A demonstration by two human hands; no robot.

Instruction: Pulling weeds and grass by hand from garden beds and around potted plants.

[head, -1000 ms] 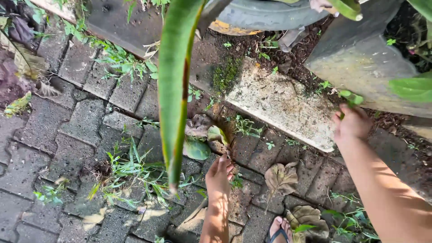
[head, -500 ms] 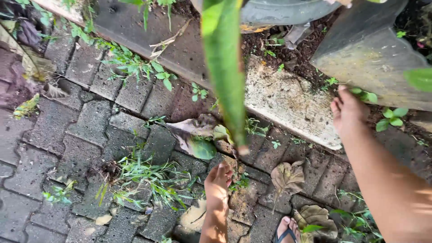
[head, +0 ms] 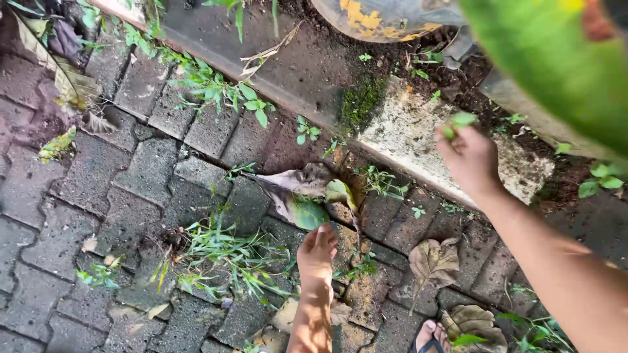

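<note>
Small green weed sprig (head: 460, 121) pinched at fingertips of right hand (head: 470, 159), fingers clamped on it, raised over pale concrete slab (head: 418, 140). Moss patch (head: 358, 104) and dark soil just beyond fingers. Left hand (head: 318, 252) down on grey paving bricks (head: 98, 170), fingers together, tips touching ground beside green-brown fallen leaf (head: 302, 199). Grass tuft (head: 226, 252) just left of those fingers. Dry brown leaf (head: 433, 263) between both arms. Broad green leaf (head: 556, 59) blurred, above right hand.
</note>
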